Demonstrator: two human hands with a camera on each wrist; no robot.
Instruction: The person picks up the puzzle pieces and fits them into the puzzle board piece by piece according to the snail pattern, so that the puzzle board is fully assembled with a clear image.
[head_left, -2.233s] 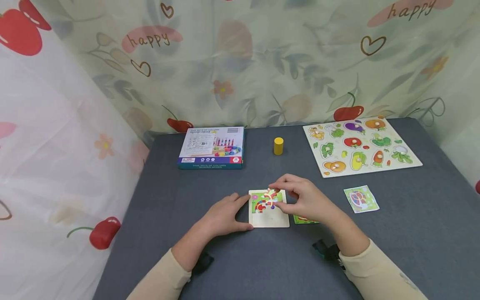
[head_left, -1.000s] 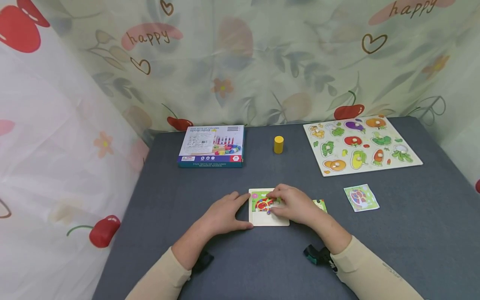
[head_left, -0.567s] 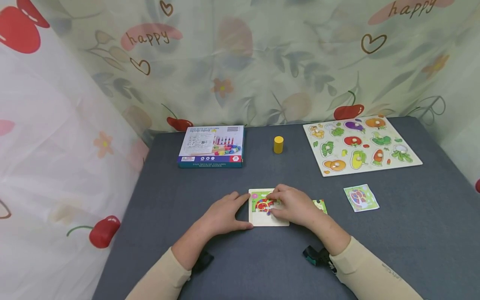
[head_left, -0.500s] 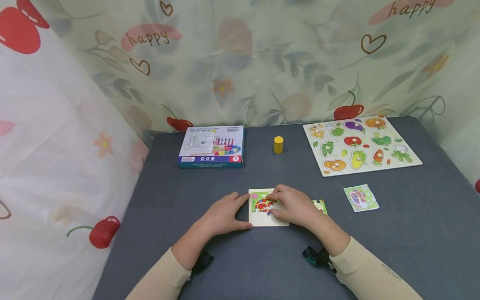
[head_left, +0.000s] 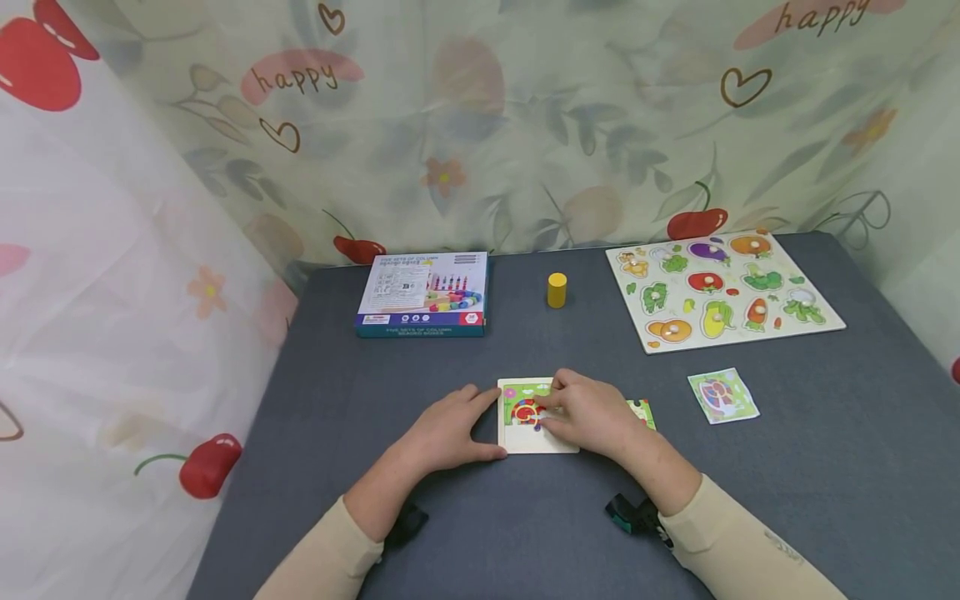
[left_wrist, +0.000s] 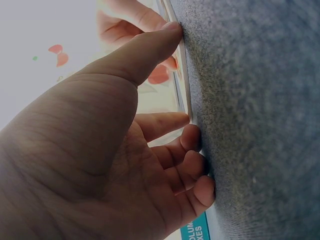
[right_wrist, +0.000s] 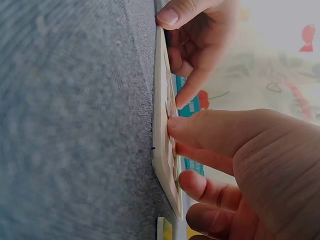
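Observation:
A small wooden puzzle board [head_left: 517, 442] lies flat on the grey table, with a green and red picture across its upper part and a bare pale strip below. My left hand [head_left: 450, 429] rests at its left side, index fingertip at the far corner and thumb at the near one; the other fingers bend loosely. Over the board's right half, my right hand [head_left: 592, 408] pinches a colourful puzzle piece [head_left: 538, 419] between thumb and index finger, low against the board. That hand hides much of the piece. Another green puzzle piece [head_left: 642, 412] shows partly beyond the right wrist.
A picture card [head_left: 723, 397] lies to the right. Farther back are a flat box [head_left: 423, 296], a yellow cylinder [head_left: 557, 291] and a large vegetable peg puzzle [head_left: 727, 292]. A printed curtain [head_left: 510, 167] hangs behind the table.
My right hand has lowered the puzzle piece from above the board down onto it, and its index finger has since shifted slightly. My left hand has stayed at the board's left side.

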